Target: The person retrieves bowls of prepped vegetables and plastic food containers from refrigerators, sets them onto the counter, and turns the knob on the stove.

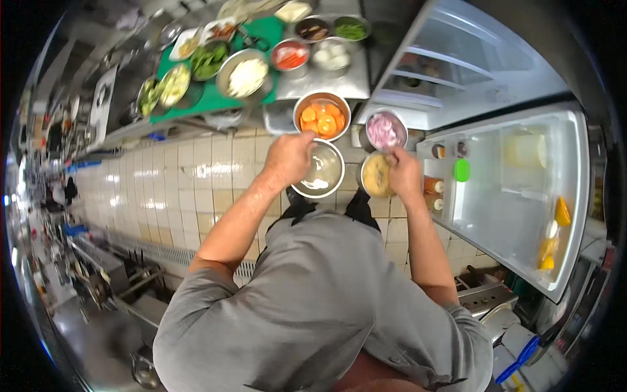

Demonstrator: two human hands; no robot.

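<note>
My left hand (292,157) is closed on the rims of two metal bowls where they meet. The farther one, a bowl of sliced carrots (322,117), is bright orange inside; the nearer is a steel bowl (320,168) with a little whitish content. My right hand (403,173) pinches the touching rims of another pair. One is a bowl of sliced purple onion (385,130), the other a bowl of yellowish paste or mash (375,175), partly covered by my fingers. All of these bowls hang above the tiled floor, in front of my body.
An open fridge door (509,189) with bottles and a green-lidded jar stands to the right, beside lit fridge shelves (450,65). Ahead, a steel counter (339,83) and green cutting board (271,39) bear several bowls of cut vegetables. Stoves and equipment line the lower left.
</note>
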